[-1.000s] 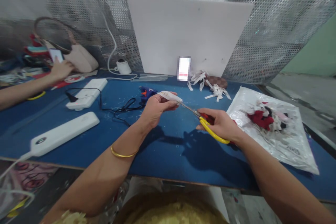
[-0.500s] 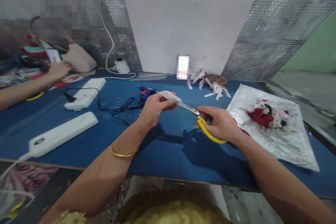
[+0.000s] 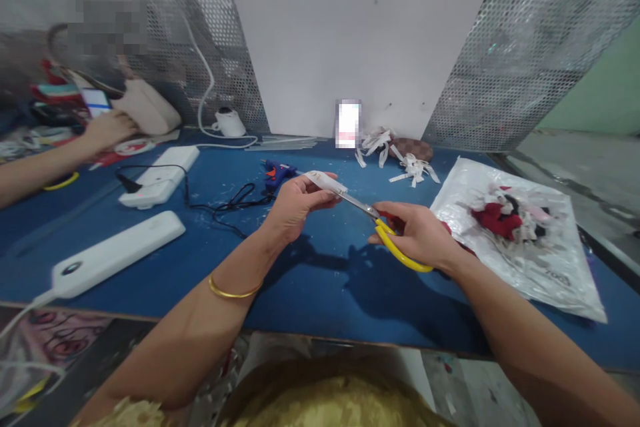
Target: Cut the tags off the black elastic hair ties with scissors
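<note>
At the centre of the frame, a person's left hand [image 3: 295, 208] pinches a white printed strip [image 3: 327, 182] above a blue tabletop [image 3: 305, 300], while the right hand [image 3: 423, 230] grips yellow-handled scissors [image 3: 371, 211], blades reaching the strip's right end. Whether the blades are parted cannot be made out. With the left fingertips close beside the metal, a slipping strip or an overlong snip could nick skin or leave a crooked edge. A pull toward the left might catch the glue gun [image 3: 277, 175] or its looping black cord [image 3: 235, 204]. Open room runs below the hands to the tabletop's front edge at lower centre; a white plastic package [image 3: 545, 283] limits movement at right, a white board [image 3: 360, 47] behind.
</note>
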The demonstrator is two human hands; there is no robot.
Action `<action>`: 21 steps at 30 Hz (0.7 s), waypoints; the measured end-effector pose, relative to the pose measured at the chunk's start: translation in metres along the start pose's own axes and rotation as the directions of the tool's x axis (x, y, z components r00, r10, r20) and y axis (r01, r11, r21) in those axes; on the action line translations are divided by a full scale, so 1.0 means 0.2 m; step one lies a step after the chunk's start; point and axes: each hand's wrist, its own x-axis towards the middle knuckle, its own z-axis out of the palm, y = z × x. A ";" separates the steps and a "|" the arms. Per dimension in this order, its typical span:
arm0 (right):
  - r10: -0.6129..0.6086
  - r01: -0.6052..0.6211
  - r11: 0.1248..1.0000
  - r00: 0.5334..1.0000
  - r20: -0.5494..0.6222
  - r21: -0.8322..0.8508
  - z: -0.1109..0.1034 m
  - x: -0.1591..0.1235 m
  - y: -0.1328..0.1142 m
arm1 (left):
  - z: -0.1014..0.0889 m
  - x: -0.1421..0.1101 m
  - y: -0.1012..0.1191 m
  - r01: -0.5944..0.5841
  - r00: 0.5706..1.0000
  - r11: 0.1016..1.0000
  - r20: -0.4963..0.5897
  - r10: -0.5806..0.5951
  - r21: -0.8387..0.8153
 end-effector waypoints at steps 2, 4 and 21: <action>0.007 -0.007 1.000 1.000 0.018 0.027 0.00 0.00 0.00 | 0.00 0.00 0.00 0.002 1.000 1.000 0.003 -0.002 -0.002; 0.019 -0.021 0.998 0.999 0.039 0.052 -0.01 0.00 -0.01 | 0.00 0.00 0.00 0.005 1.000 1.000 0.004 -0.004 -0.002; 0.026 -0.030 0.998 0.997 0.072 0.049 -0.03 0.00 -0.04 | 0.01 -0.01 0.00 -0.008 1.000 0.998 -0.007 0.008 0.055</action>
